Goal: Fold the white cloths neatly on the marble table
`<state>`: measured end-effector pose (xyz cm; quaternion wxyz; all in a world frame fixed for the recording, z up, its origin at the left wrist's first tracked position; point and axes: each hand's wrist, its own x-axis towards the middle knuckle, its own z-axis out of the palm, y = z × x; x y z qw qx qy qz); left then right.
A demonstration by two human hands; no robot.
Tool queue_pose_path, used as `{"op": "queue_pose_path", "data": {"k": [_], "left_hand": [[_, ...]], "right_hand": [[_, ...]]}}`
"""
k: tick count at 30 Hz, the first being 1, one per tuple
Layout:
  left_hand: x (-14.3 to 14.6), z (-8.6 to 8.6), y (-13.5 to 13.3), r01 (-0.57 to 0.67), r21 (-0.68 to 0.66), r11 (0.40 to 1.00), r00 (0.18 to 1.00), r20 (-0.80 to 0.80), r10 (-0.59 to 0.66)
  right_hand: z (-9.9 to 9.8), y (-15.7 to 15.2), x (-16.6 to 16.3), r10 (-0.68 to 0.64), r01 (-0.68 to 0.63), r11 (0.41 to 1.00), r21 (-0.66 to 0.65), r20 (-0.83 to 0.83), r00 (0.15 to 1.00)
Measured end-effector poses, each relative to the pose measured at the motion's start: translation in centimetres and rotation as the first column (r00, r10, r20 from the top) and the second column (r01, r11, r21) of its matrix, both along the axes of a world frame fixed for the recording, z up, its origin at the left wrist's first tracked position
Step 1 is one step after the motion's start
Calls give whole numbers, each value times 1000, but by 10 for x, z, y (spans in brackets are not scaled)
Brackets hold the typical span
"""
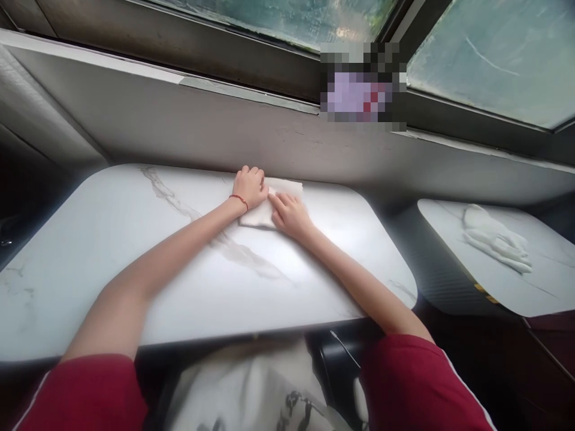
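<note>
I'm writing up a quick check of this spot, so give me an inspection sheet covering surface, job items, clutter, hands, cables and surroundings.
Surface: white table with brown veining and rounded corners.
Job items: pale cloth lying near the table's far edge, under both hands.
Clutter: crumpled white cloth on a second table to the right.
Hands: left hand and right hand rest on the pale cloth, close together; grip unclear. Red bracelet on the left wrist.
Cables: one thin cable below the near edge, right of centre; far end hidden.
Surroundings: grey wall behind the table, windows above it.
</note>
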<state>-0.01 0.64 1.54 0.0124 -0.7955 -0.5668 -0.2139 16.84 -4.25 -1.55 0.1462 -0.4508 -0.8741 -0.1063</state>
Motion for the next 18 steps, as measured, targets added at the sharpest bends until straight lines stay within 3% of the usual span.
{"op": "queue_pose_path", "data": {"k": [4,7,10,13,15,18], "left_hand": [[24,15,-27,104,-53,993,988,-106,-109],[49,24,-71,237,-106,966,937,-238,-256],[71,27,-131,423,-161,892,825,-339,-453],[86,23,-182,642,-153,751,663,-382,-644],[97,20,-203,700,-107,706,609,-426,-669],[121,19,-210,651,-80,755,635,-488,-599]], "right_hand": [[10,-53,23,-3,3,999,-38,4,1000],[20,-108,46,-46,39,996,-84,-76,996],[33,-169,75,-127,95,983,-158,-205,970],[49,-221,102,-250,176,943,-283,-250,935],[57,-243,115,-295,206,914,-350,-224,929],[60,-254,128,-303,217,896,-387,-176,937]]}}
